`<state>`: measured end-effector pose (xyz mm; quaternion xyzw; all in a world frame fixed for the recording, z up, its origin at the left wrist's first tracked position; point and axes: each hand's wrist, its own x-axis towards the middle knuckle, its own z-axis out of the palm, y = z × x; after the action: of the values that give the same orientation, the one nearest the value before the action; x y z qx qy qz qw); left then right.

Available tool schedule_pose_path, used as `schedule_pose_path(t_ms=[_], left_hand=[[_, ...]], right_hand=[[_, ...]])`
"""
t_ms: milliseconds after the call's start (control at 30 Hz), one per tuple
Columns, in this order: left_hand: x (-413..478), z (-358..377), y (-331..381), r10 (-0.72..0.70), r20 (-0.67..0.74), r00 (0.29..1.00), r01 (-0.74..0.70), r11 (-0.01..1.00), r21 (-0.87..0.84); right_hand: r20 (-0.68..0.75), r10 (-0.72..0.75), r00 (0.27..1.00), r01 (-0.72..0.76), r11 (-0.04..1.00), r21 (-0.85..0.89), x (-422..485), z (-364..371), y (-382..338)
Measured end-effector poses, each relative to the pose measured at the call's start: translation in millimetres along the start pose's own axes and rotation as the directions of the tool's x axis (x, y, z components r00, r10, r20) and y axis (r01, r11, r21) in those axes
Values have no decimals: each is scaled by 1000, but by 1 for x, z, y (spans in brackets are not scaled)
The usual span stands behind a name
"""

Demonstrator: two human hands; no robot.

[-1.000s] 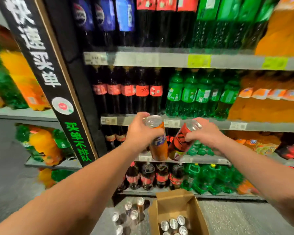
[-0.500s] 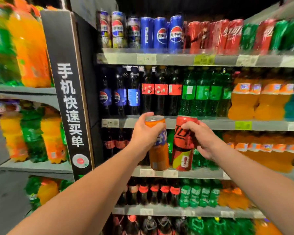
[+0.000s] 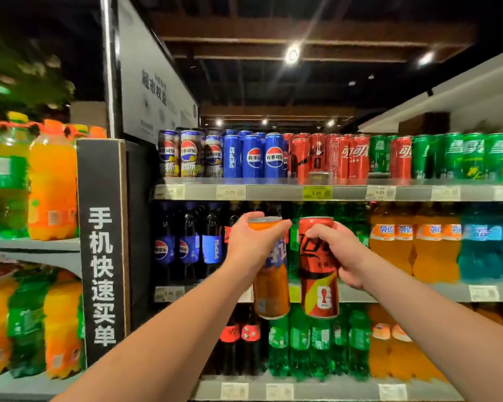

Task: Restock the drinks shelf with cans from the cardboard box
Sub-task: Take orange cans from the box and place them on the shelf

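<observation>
Left grip (image 3: 250, 248) curls round the upright slim orange metal can (image 3: 272, 297), right grip (image 3: 343, 256) round the upright slim red metal can (image 3: 318, 285); the grey top shelf (image 3: 273, 193) lies above.

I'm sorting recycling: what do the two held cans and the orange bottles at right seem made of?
Orange can, in the left hand: probably aluminium, glossy print, bare silvery top rim. Red can, in the right hand: likely the same, glossy sheen. Orange bottles: seemingly clear plastic; the drink shows through.

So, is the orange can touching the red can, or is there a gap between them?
Apart. The head view shows a narrow gap between the orange can and the red can along their whole length; green bottles show through it.
</observation>
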<state>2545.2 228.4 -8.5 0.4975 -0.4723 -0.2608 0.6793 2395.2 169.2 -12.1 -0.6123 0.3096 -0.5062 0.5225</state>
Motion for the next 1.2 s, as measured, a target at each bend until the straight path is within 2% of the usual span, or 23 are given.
schedule_pose_path(t_ms=[233, 500, 600, 767, 1033, 1200], left_hand=[[44, 53, 27, 70, -54, 996, -66, 995, 70], [103, 126, 52, 150, -121, 981, -145, 988, 48], [124, 141, 60, 161, -148, 976, -154, 987, 53], [156, 148, 67, 191, -183, 964, -177, 980, 90], [200, 134, 68, 240, -170, 956, -218, 966, 136], [222, 124, 71, 241, -153, 958, -222, 966, 130]], right_hand=[[85, -62, 995, 69, 994, -85, 45, -38, -42], [56, -195, 979, 200, 975, -95, 121, -94, -104], [49, -265, 963, 270, 944, -188, 149, -106, -126], [-3, -344, 939, 337, 920, -199, 190, -110, -145], [-112, -415, 903, 336, 843, -419, 256, -105, -142], [-153, -483, 862, 314, 746, -587, 289, -107, -141]])
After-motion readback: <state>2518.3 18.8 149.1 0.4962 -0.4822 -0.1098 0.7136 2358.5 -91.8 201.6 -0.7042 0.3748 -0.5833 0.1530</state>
